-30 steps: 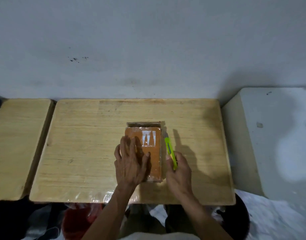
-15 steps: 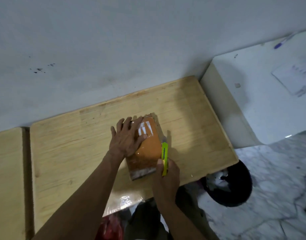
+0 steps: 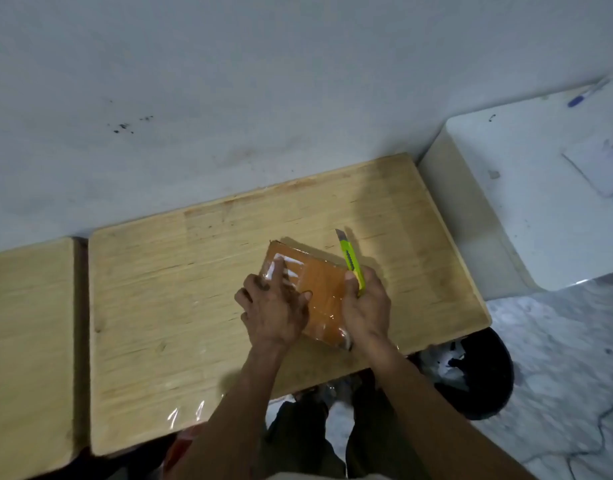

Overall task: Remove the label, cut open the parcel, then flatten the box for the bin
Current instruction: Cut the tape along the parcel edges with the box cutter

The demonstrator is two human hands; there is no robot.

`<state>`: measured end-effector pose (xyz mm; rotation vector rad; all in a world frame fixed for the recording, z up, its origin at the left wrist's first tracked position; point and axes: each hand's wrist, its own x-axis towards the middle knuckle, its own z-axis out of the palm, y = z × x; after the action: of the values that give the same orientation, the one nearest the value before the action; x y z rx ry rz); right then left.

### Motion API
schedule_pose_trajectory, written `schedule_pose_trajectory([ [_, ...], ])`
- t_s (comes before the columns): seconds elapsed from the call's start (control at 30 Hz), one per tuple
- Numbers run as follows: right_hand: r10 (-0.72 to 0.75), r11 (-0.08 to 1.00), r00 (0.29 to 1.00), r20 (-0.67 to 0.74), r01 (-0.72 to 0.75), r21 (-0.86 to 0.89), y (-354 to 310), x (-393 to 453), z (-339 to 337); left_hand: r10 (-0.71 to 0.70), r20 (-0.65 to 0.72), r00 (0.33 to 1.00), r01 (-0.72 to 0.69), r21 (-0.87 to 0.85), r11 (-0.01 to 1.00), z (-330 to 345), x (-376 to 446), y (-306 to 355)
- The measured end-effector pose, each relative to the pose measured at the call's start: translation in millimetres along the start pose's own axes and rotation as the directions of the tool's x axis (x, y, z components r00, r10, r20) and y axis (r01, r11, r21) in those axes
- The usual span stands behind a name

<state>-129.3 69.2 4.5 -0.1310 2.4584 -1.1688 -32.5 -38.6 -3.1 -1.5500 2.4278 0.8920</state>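
A small orange-brown parcel (image 3: 321,289) wrapped in shiny tape lies flat on the wooden table (image 3: 166,306), near its front right. A white label remnant (image 3: 287,265) shows at the parcel's far left corner. My left hand (image 3: 275,306) presses flat on the parcel's left half, fingers spread toward the label. My right hand (image 3: 365,306) grips a lime-green utility knife (image 3: 350,261) along the parcel's right edge. The knife's blade is out and points away from me, past the parcel's far corner.
A second wooden table (image 3: 28,341) abuts on the left. A white counter (image 3: 527,202) with a paper and a pen stands to the right. A black bin (image 3: 478,372) with crumpled waste sits on the floor under the table's front right corner. The grey wall runs behind.
The parcel has been turned on the table. The knife has slid forward along the parcel's right edge, its blade now beyond the far corner. My left hand has shifted back toward me. The camera has tilted.
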Motion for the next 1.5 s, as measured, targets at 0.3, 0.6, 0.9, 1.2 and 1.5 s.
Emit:
schedule_pose_trajectory([
  [0.3, -0.228, 0.898, 0.881, 0.415, 0.355, -0.260, -26.6, 75.5, 3.2, -0.415, 0.002, 0.910, 0.400, -0.272, 0.875, 33.1, -41.2, 35.8],
  [0.6, -0.328, 0.893, 0.865, 0.380, 0.415, -0.174, -17.6, 85.2, -9.8, -0.386, -0.099, 0.917, 0.377, -0.094, 0.921, 41.2, -44.0, 41.3],
  [0.9, -0.178, 0.958, 0.953, 0.246, 0.225, -0.176, 17.6, 46.5, -72.5, -0.049, -0.097, 0.994, 0.062, 0.138, 0.988, 40.8, -1.4, 37.7],
  [1.2, -0.250, 0.910, 0.906, 0.341, 0.340, -0.235, 16.6, 41.5, -57.9, 0.049, -0.137, 0.989, -0.021, 0.203, 0.979, 46.5, 6.7, 27.7],
  [1.5, -0.238, 0.905, 0.909, 0.342, 0.335, -0.260, 10.9, 46.9, -46.3, 0.040, -0.143, 0.989, -0.010, 0.204, 0.979, 48.1, 7.6, 26.2],
])
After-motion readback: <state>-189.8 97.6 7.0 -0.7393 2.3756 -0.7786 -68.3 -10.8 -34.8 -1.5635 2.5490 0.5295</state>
